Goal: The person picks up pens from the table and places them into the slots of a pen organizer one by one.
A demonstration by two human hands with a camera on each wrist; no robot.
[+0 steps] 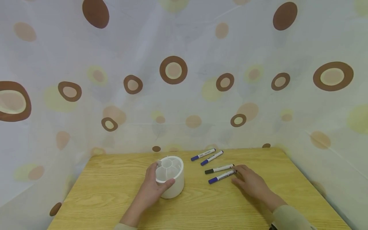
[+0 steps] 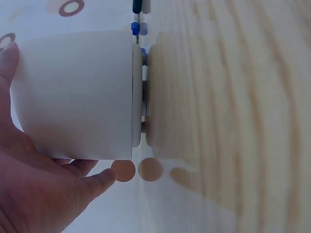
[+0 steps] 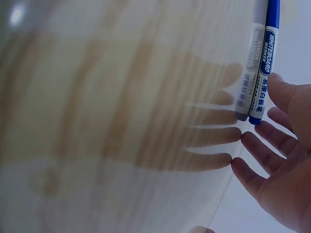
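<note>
Wood-grain tabletop (image 1: 198,212); bearings from the holder, 12 = back edge. Nearest the person at 4: pale right sleeve (image 1: 290,218). Left hand (image 1: 151,185) is grasping the white round holder (image 1: 176,189) from its 8 o'clock side, thumb at 6. Holder's upright, compartments ringing a centre tube. Right hand (image 1: 251,182) sits at 3, released, fingers spread on the wrist view, tips by the 2 o'clock ends of the front two markers. Can't tell if it's touching them. Blue-capped marker (image 1: 225,175) at 2; black-capped marker (image 1: 220,168) just behind, apart, near parallel. Farther back at 1: two rear blue-capped markers (image 1: 203,155), side by side. Caps all toward 8-ish. Past the edge at 12: pale sheet (image 1: 189,38), brown and yellow spots.
</note>
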